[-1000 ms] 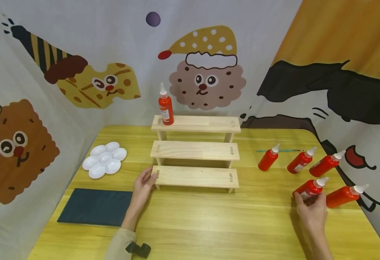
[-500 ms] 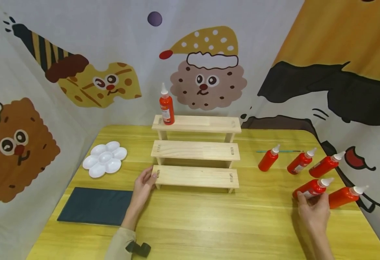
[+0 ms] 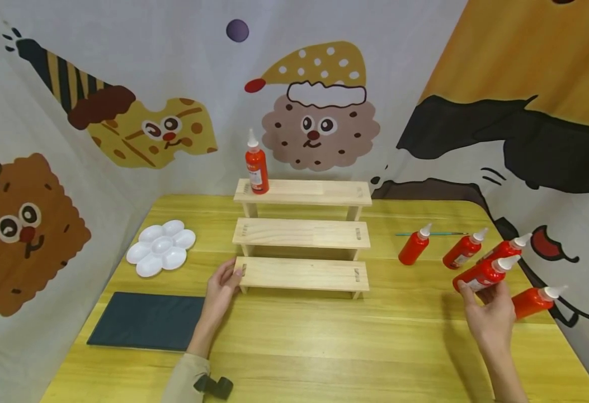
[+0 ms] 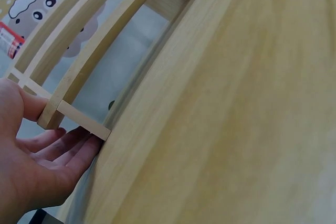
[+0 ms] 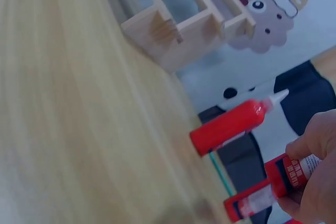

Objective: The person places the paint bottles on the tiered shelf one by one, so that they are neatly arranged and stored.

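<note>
A three-step wooden display rack [image 3: 301, 273] stands mid-table. My left hand [image 3: 220, 291] grips the left end of its lowest step, thumb on top and fingers below the board in the left wrist view. In my right hand [image 3: 491, 322] is a red squeeze bottle [image 3: 477, 276] with a white pointed nozzle, tilted and raised over the table at the right. The right wrist view shows thumb and fingers round the held bottle [image 5: 287, 174], part of it hidden by the hand. A matching bottle [image 3: 257, 170] stands on the top step's left end.
More red bottles stand around the right hand: one nearer the rack [image 3: 413, 248], one behind [image 3: 461, 252], one partly covered by the held bottle, and one at the right edge [image 3: 531, 303]. A thin teal paintbrush [image 3: 442, 233], white flower-shaped palette [image 3: 161, 246] and dark flat rectangle [image 3: 145, 322] lie on the table.
My right hand has lifted the squeeze bottle up off its spot among the others, slightly away from the table's front. The left hand keeps its hold on the rack.
</note>
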Demonstrator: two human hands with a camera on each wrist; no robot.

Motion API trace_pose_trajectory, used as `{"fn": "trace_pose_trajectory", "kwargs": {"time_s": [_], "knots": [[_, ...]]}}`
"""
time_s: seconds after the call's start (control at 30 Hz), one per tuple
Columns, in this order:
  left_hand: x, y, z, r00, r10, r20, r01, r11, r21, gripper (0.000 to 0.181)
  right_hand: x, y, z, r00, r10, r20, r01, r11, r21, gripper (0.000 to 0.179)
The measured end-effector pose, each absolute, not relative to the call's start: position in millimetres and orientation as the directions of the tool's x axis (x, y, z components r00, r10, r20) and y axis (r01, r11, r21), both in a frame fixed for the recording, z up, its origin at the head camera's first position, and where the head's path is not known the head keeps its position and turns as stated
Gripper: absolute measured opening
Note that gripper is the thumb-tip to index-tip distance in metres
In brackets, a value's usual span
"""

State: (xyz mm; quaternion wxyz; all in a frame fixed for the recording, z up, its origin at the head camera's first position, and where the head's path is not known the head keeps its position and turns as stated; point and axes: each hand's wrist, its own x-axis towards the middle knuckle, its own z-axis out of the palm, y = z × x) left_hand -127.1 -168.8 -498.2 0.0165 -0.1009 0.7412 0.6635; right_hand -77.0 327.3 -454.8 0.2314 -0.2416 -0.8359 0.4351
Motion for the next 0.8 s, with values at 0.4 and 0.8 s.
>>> {"fn": "trace_pose_trajectory", "kwargs": {"time_s": [0.4,0.8], "knots": [[-127,-169,-498,-0.981,-0.128,-0.147,-0.160,0.096,0.982,0.051,-95,295,-415,-0.854,0.480,0.198,0.124,0.559,-0.820,0.044],[-125,-169,-498,-0.980,-0.135,-0.143,-0.158,0.107,0.982,0.051,-127,247,-381,-0.903,0.259,0.343,-0.131,0.592,-0.795,0.041]]}}
